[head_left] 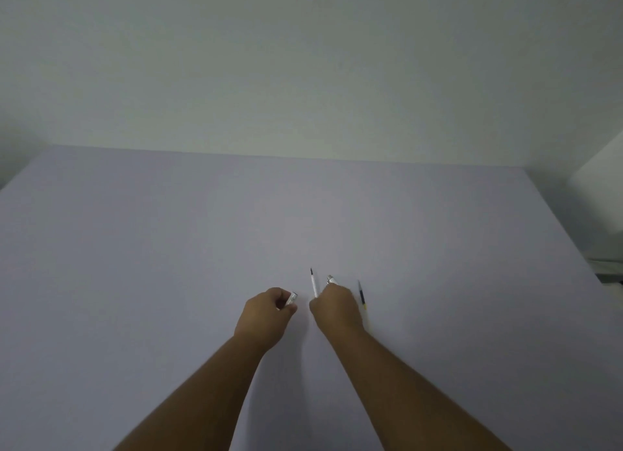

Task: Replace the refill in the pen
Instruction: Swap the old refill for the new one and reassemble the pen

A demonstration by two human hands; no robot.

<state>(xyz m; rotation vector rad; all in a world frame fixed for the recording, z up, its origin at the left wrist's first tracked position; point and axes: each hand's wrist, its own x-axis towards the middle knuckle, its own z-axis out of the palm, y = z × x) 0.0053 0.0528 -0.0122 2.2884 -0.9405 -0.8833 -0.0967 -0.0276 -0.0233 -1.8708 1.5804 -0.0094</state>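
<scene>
The left hand closes round a white pen piece, so only its metal-tipped end shows in the middle of the frame; the rest is hidden in the fist. The right hand covers the lower part of a white refill and most of a second silver-ended piece. Right of it, a thin dark refill on the bench fades into blur at its lower end. Both forearms are cut by the bottom edge. A pale object at the right edge is cut off and cannot be identified.

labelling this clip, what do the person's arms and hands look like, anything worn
Both forearms are bare as far as the frame shows: no sleeves, gloves, watch or bracelet. No rings show on the left hand or right hand, though the fingers are mostly curled out of sight.
</scene>
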